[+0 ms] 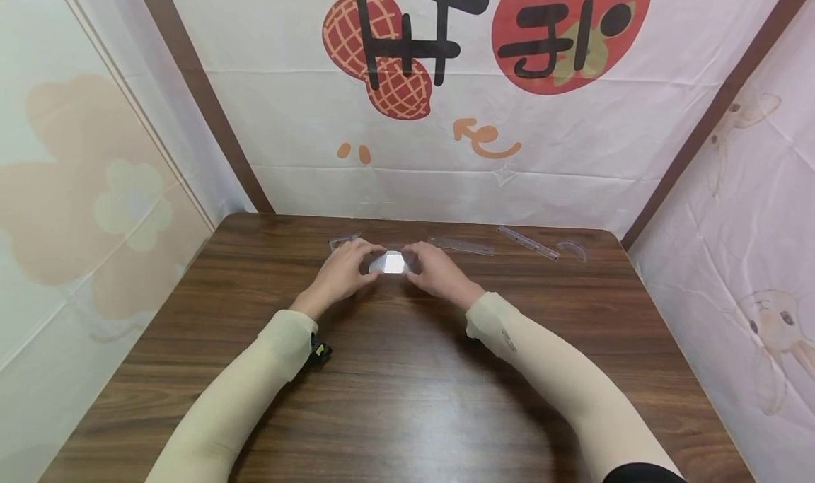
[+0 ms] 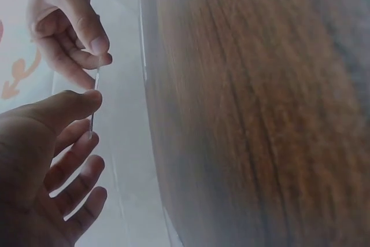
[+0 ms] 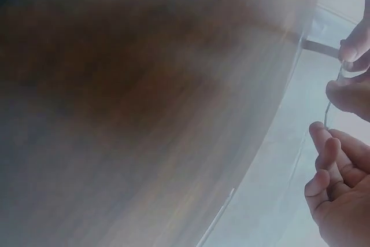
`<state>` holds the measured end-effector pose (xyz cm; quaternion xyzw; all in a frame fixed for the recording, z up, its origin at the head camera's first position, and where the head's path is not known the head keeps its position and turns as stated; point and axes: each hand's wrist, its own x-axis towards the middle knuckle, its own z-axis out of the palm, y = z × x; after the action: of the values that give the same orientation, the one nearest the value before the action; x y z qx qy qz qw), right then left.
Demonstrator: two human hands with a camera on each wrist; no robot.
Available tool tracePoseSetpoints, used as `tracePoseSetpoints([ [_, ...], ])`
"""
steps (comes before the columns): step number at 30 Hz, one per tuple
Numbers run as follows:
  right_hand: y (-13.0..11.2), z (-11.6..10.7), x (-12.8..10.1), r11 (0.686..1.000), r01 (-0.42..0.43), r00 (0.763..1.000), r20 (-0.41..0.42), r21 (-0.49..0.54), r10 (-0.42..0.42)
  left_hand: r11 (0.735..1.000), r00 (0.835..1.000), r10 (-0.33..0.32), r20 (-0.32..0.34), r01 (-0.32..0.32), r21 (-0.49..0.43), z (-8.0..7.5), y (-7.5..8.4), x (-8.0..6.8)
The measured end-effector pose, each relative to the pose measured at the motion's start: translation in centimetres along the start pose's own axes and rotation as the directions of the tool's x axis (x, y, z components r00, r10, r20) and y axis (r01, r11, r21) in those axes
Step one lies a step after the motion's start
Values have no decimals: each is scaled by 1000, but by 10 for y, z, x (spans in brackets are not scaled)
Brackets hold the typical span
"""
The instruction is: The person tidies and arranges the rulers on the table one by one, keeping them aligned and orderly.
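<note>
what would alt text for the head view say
Two hands, left hand and right hand, pinch a small clear plastic piece between them above a dark wooden table. Clear plastic rulers lie along the table's far edge, before a white cloth printed with a peanut and a strawberry.

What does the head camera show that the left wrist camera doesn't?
Only the head view shows the clear rulers lying at the table's far edge, the printed cloth backdrop and both sleeves. Only the left wrist view shows the clear plastic piece edge-on, a thin line pinched between fingertips. Both show the left hand, the right hand and the wooden table.
</note>
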<state>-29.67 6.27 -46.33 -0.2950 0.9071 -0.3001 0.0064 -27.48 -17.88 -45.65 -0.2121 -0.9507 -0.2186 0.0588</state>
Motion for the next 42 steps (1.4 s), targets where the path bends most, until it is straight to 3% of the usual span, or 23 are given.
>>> tracePoseSetpoints([
  [17,-19,4,-26,997,48,999,-5,53,-48,999,997,46,-62,-48,-25,-12,-1,-35],
  [29,-39,14,-35,990,98,993,49,97,-103,999,997,43,-67,-45,-29,-19,-10,-67],
  [42,-61,23,-43,989,107,986,118,104,-119,995,995,81,-61,-84,-49,-26,-19,-96],
])
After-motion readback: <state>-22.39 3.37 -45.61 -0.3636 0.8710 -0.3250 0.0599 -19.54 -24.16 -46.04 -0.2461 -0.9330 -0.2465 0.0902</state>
